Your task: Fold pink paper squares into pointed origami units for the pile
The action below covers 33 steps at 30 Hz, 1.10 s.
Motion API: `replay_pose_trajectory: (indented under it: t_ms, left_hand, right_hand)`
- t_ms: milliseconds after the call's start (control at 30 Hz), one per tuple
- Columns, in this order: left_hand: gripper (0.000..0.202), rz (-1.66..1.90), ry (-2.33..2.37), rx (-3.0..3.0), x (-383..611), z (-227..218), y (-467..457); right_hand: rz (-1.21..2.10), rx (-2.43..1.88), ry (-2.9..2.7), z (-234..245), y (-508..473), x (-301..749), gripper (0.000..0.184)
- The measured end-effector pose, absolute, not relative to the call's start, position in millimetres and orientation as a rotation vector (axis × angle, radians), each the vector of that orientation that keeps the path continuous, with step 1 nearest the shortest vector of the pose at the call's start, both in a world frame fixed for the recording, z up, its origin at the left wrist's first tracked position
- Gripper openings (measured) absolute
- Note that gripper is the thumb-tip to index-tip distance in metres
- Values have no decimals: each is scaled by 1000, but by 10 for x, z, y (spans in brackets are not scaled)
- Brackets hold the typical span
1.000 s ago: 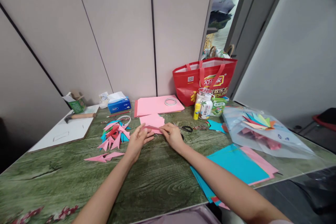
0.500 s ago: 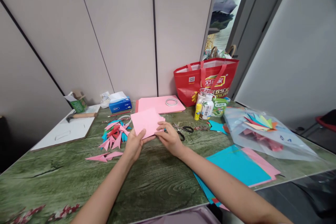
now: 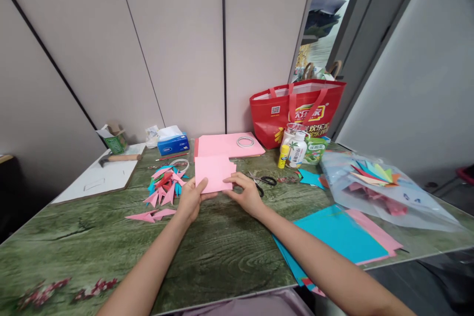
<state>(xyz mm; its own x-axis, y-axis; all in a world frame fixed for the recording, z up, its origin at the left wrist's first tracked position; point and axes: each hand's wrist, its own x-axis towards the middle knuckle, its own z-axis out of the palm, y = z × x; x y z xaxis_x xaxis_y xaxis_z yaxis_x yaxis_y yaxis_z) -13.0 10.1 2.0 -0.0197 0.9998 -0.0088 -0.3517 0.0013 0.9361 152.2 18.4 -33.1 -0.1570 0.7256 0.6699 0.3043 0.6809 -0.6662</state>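
Several pink paper sheets [image 3: 214, 173], cut small and stacked, are held up over the table between both hands. My left hand [image 3: 191, 199] grips the lower left corner, thumb on the front face and fingers behind. On the right edge, my right hand [image 3: 245, 192] pinches the sheets, where another sheet's edge sticks out. Black-handled scissors [image 3: 267, 180] lie just beyond my right hand, partly hidden by it. Left of my left hand is a heap of folded paper pieces [image 3: 166, 183] in pink, blue and red, with folded pink pieces [image 3: 151, 216] in front.
Pink sheets [image 3: 222, 145] with a tape roll [image 3: 245, 142] lie at the back. A tissue box [image 3: 173, 144], glue stick [image 3: 283, 156], white bottle [image 3: 296, 152] and red bag [image 3: 268, 121] stand there too. Blue sheets [image 3: 336, 237] and a plastic bag [image 3: 374, 202] lie right; a hammer [image 3: 120, 157] lies left.
The pink sheets have turned from tilted to nearly square-on to me, both hands still holding them. The whole view has shifted slightly, so surroundings appear farther right.
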Motion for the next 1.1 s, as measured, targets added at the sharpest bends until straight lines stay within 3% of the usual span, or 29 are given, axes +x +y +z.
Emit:
replay_pose_trajectory:
  t_ms: [333,500,567,800,1100]
  left_hand:
    - [35,1439,921,1007,-122,42,90]
    - [74,1423,810,1130,-73,92,36]
    - [80,1402,765,1164,-54,98,21]
    - [55,1371,832,1192,-113,-6,107]
    - [61,1468,825,1216,-137,42,118]
  right_hand:
    - [729,-805,-1553,-328,208,1519,20]
    - [774,-829,-1445,-342,227,1520,17]
    - [823,-816,-1400,-339,228,1521,17]
    - [905,-844,-1456,-331,207,1528,20]
    - [1003,-851,-1452,-268,170,1538,23]
